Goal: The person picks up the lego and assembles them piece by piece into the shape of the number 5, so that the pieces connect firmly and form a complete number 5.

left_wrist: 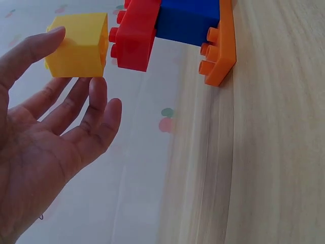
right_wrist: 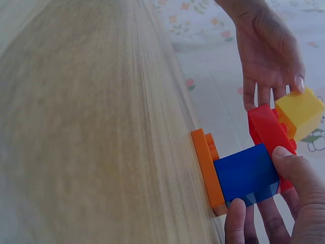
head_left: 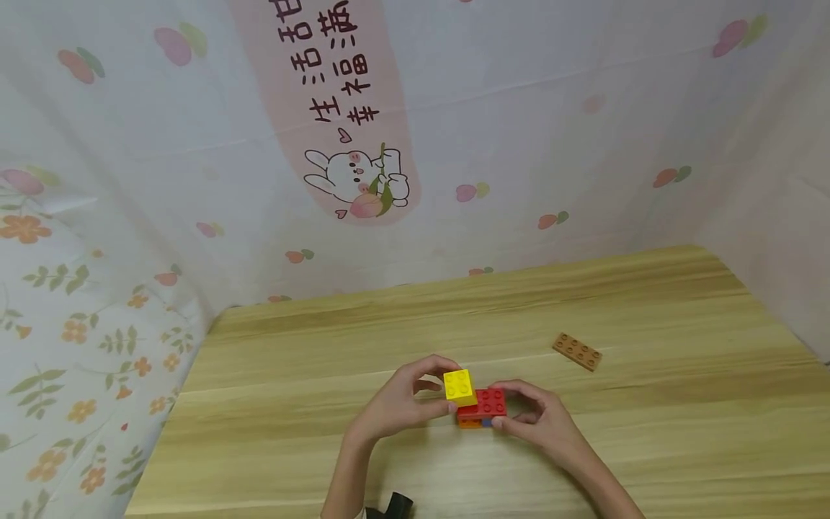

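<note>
My left hand point(head_left: 403, 405) pinches a yellow brick point(head_left: 459, 389) between thumb and fingers. It is held over the left end of a red brick point(head_left: 491, 404), very close to its studs; whether they touch I cannot tell. Under the red brick sits a blue brick point(right_wrist: 247, 173), which stands on a flat orange plate point(right_wrist: 205, 168) resting on the table. Some of the orange studs point(left_wrist: 207, 67) show beside the blue brick. From the right, my right hand point(head_left: 543, 424) grips the stack, its thumb on the red brick in the right wrist view.
A brown studded plate point(head_left: 577, 352) lies on the wooden table point(head_left: 292, 360), behind and to the right of the hands. At the front edge a black object point(head_left: 398, 506) shows partly. Printed cloth point(head_left: 519, 130) hangs behind the table.
</note>
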Tool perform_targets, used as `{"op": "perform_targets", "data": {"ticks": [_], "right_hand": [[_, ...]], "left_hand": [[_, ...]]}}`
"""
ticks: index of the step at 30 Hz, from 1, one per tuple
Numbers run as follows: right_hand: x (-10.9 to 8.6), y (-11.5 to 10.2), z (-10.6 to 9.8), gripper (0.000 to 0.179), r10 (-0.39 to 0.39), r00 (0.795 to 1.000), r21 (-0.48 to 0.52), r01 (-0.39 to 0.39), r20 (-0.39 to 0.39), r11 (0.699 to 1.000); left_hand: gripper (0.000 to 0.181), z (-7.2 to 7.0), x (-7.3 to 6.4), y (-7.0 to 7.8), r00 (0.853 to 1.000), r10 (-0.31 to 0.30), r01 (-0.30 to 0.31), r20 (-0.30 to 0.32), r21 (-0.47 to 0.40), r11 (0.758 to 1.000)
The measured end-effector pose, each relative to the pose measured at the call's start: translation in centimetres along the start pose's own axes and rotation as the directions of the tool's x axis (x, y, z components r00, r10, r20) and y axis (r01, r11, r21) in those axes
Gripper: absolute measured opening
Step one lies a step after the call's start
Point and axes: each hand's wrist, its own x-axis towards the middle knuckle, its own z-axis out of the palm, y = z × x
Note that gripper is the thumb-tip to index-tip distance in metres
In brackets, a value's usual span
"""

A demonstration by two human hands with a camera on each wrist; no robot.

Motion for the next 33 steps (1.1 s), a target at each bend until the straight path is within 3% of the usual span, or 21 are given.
{"op": "perform_targets", "data": {"ticks": [19,21,28,33], "right_hand": [[0.0,0.0,-0.1,0.040,0.027,1.000,-0.009,-0.027,-0.002,1.000],[0.0,0.0,-0.1,0.040,0.028,1.000,-0.007,-0.028,0.000,1.000],[0.0,0.0,-0.1,0.040,0.025,1.000,-0.005,-0.025,0.011,1.000],[0.0,0.0,-0.1,0.039,0.020,1.000,-0.004,-0.020,0.011,1.000]], "left_hand": [[0.036,-0.2,0.0,-0.7,0.999,0.034,-0.034,0.027,-0.008,0.999],[0.036,-0.2,0.0,-0.5,0.999,0.039,-0.039,0.028,-0.005,0.999],[0.035,-0.1,-0.3,2.1,0.998,0.029,-0.028,0.047,-0.014,1.000],[0.037,0.0,-0.1,1.1,0.997,0.038,-0.038,0.060,0.000,0.999]]}}
